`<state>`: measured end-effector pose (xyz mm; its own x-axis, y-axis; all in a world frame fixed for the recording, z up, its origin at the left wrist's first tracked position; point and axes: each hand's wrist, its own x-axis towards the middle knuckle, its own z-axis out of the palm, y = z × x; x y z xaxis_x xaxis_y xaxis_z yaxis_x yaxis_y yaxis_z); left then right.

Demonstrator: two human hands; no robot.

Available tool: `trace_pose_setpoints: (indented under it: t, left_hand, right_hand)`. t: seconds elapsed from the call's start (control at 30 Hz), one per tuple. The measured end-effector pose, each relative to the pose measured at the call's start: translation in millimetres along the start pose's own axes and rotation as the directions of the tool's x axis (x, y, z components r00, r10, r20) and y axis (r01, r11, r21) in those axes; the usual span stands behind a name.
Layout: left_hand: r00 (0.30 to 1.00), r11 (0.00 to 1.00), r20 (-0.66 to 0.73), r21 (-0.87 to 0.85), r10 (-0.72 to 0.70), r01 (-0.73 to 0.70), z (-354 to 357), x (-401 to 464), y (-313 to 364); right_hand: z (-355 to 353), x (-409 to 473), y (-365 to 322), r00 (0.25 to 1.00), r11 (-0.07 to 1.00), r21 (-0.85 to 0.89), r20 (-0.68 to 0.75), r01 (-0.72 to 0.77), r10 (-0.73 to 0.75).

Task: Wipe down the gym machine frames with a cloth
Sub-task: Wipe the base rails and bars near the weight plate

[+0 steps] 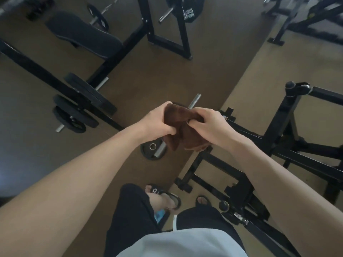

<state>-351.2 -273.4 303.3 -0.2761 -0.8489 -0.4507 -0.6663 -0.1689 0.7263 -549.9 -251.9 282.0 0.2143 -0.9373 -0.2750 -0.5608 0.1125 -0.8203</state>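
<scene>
A brown cloth (182, 129) hangs bunched between both hands at the centre of the view, above the floor. My left hand (159, 119) grips its left edge, fingers curled over the top. My right hand (209, 125) pinches its right side. A black machine frame (274, 130) stands just right of and below my hands, its bars running toward my feet. The cloth does not touch any frame.
A weight bench (83, 34) with black frame bars and loaded plates (89, 93) stands at the left. A small plate on a steel peg (154, 150) lies below the cloth. More black frames (315, 19) stand at the back right. My sandalled feet (167, 197) are beside the frame base.
</scene>
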Motion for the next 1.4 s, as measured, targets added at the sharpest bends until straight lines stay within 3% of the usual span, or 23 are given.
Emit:
trace_pose_setpoints:
  t: [0.27,0.63,0.87,1.03,1.2,1.4]
  left_hand:
    - [0.998,0.997,-0.007,0.028,0.066,-0.066,-68.8,52.8,-73.6]
    - [0.934,0.966,0.277,0.064,0.226,-0.252,-207.1,135.4,-184.6]
    - [0.875,0.924,0.383,0.117,0.297,-0.365,-240.9,163.3,-152.1]
    - [0.826,0.879,0.458,0.171,0.329,-0.446,-245.4,188.0,-110.2]
    - [0.804,0.857,0.492,0.197,0.333,-0.476,-229.4,210.5,-66.9]
    - [0.790,0.840,0.533,0.243,0.302,-0.485,-182.6,247.2,-26.5]
  right_hand:
    - [56.5,81.0,-37.9,0.999,0.986,-0.166,0.035,-0.024,0.030]
    - [192.7,177.5,-114.0,0.948,0.949,0.084,-0.068,-0.305,0.310]
    - [188.4,193.4,-143.3,0.869,0.913,0.184,-0.285,-0.363,0.403]
    - [158.0,197.4,-133.6,0.769,0.883,0.266,-0.435,-0.387,0.468]
    - [118.9,204.7,-111.4,0.716,0.856,0.373,-0.480,-0.357,0.507]
    - [76.8,204.0,-73.8,0.682,0.863,0.354,-0.532,-0.361,0.503]
